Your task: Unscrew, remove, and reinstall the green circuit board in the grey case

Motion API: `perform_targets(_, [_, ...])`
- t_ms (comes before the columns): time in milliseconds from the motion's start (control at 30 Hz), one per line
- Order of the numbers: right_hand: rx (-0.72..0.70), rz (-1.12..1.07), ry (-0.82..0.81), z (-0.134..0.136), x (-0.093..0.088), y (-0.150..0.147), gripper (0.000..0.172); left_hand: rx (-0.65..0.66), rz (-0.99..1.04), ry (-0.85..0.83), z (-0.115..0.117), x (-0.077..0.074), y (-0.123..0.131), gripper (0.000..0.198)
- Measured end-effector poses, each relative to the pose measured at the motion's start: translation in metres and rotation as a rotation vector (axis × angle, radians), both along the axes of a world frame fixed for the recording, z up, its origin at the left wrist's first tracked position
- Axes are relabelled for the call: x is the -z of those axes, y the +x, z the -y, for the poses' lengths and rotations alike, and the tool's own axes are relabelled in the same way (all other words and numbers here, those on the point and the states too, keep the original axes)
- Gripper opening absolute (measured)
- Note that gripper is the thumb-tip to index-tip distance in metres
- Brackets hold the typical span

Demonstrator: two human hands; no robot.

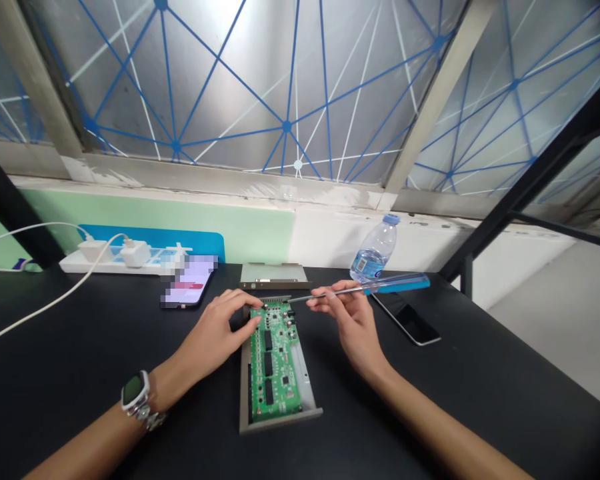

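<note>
The left wrist [161,389] wears a watch [135,389] — pale case [145,384], dark face [133,390], silvery band [143,409].

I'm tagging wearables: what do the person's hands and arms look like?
The left hand and right hand are ungloved, the visible forearms sleeveless. On the left wrist is a watch with a dark screen, pale case and silvery link band. The right wrist is bare.
</note>
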State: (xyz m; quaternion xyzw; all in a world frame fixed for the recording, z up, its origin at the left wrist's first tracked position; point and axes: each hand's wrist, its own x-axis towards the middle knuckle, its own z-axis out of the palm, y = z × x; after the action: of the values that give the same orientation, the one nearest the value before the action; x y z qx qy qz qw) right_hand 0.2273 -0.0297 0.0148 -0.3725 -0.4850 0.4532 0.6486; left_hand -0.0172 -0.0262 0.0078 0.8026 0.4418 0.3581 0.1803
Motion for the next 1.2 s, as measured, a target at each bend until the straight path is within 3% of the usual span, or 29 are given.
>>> perform_targets(233, [-0.017,0.124,0.055,0.000,0.007,-0.002,0.017,-0.006,-0.033,0.026,-0.004,0.001,-0.005,0.013])
perform_targets(633, [-0.005,0.186,0.094,-0.005,0.014,0.000,0.017,0.022,-0.070,0.006,-0.004,0.004,-0.002,0.010])
perform_targets(900, [-0.010,0.132,0.102,0.003,0.006,-0.004,0.014,0.014,-0.060,0.005,-0.002,0.003,-0.001,0.010])
perform_targets(1200, [-0.151,-0.105,0.054,0.018,-0.003,-0.012,0.010,0.006,-0.001,0.021,0.000,0.001,0.002,0.007])
